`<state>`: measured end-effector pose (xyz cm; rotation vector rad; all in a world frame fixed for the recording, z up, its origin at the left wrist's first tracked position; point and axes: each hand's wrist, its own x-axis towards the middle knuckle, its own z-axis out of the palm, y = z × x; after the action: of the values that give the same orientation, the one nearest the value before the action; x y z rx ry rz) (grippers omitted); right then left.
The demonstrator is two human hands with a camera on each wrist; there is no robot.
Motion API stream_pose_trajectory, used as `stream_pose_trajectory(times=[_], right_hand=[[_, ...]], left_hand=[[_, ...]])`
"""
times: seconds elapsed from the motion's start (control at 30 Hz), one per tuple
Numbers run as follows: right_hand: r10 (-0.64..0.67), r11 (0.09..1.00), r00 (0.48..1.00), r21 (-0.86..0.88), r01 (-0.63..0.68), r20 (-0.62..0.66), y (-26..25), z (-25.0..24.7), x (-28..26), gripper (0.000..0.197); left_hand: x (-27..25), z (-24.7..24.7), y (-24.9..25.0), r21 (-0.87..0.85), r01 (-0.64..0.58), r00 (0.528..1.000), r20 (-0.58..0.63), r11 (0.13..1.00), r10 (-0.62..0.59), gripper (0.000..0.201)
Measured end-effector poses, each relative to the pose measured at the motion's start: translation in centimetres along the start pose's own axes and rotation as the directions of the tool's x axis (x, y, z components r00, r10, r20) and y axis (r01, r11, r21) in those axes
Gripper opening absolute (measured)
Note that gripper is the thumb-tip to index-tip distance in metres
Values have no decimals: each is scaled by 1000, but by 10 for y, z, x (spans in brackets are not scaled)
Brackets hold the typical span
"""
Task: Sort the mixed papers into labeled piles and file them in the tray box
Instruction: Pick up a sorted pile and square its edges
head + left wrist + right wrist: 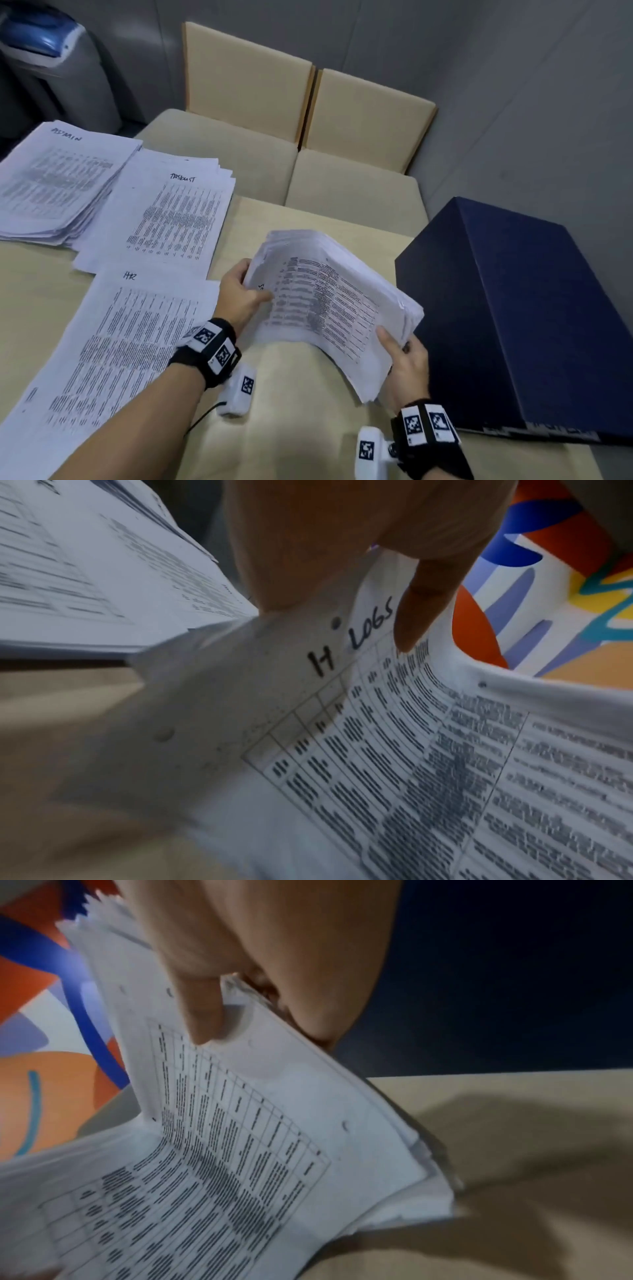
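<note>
Here, a thick stack of printed sheets (329,291) is held above the beige bench (301,404) at centre frame, its long axis running from upper left to lower right. The stack is bowed upward in the middle. White paper with dense tabular print and punched holes is seen; "LOGS" is handwritten near one edge. The left hand (239,291) is closed around the upper-left edge, the right hand (406,363) around the lower-right corner. A dark blue box (520,318) stands at right.

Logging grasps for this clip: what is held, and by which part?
A paper stack: left hand pinches its left edge, right hand its right edge.
</note>
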<state>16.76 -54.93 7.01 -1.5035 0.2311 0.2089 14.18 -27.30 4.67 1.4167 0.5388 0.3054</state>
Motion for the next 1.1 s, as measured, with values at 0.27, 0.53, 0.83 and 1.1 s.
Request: stream_pose_trajectory(times=[0.27,0.53,0.83,1.1], right_hand=[[-190,979,981,-63,192,44,-4,-9,10,46],[-21,1000,999,-20,22,39,20,-23,39,60],[14,1000,994,20,-16,105,17,-23,61,66],[44,985,997,-172,-32,62,-1,-15,46,55]], left_hand=[[17,-5,6,-119,-111,988,-121,987,97,64],[34,-5,4,-98,-70,997,7,993,71,52],[56,4,1,-85,-85,994,58,993,90,58],[43,16,22,27,-42,993,109,999,39,25]])
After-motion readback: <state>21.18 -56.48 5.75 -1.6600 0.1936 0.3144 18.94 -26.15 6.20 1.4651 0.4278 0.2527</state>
